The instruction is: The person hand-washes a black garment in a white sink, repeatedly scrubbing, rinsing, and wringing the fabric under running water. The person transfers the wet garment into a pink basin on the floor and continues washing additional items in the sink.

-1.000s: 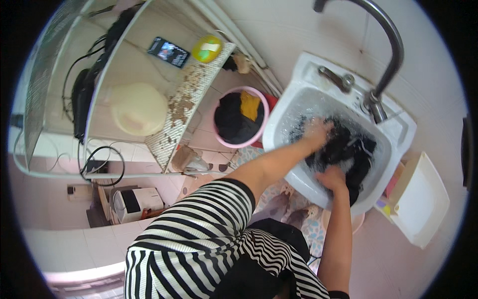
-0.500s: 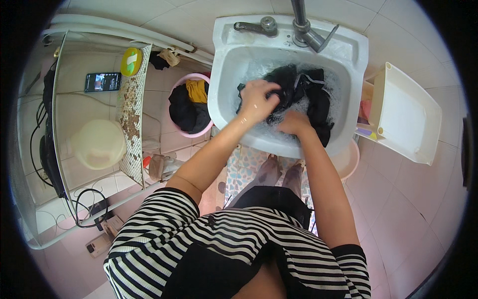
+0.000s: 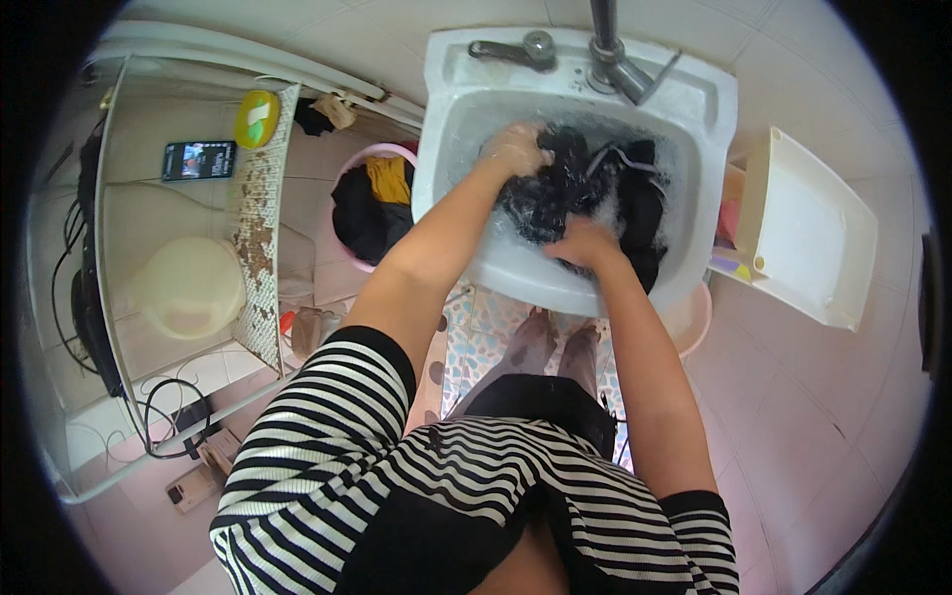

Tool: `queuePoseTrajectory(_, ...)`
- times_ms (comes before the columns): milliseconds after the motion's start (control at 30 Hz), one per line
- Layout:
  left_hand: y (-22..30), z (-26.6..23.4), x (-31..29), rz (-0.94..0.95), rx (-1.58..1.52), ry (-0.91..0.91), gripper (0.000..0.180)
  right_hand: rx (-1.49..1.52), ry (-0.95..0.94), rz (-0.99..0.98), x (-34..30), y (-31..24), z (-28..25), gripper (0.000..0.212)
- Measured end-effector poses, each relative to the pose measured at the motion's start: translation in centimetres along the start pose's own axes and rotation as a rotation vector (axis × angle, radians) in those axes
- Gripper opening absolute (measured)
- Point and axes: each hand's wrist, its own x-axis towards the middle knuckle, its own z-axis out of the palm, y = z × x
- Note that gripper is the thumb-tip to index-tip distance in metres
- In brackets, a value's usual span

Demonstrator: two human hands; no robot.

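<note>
I saw the dark garment [image 3: 585, 193] lying bunched and soaked in soapy water inside the white sink [image 3: 466, 149], upper middle of the frame. It was black, crumpled, and partly submerged.

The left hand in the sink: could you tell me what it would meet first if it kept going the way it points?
The left hand points toward the dark wet garment it already touches; beyond that, probably the white sink basin, though depth is unclear.
</note>
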Motion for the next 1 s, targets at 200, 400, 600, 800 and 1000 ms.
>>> queuePoseTrajectory(200,2.4,-0.2,-8.1,-0.002,-0.442,0.506,0.053,-0.018,0.003,0.087,1.0,0.3,0.5,0.075)
queuePoseTrajectory(400,1.7,4.7,-10.4,0.036,0.182,0.483,0.047,-0.012,-0.014,0.034,1.2,0.0,0.8,0.071)
queuePoseTrajectory(600,0.6,2.6,-2.5,-0.018,0.027,0.338,0.046,-0.043,-0.041,0.152,0.1,-0.8,0.0,0.065)
queuePoseTrajectory(800,-1.2,1.6,-1.4,-0.219,-0.631,0.446,0.036,-0.078,0.007,0.084,0.0,-1.3,0.1,0.063)
queuePoseTrajectory(1000,4.7,0.4,-11.8,0.140,-0.242,0.454,0.028,-0.122,0.006,-0.002,1.4,0.1,0.8,0.070)
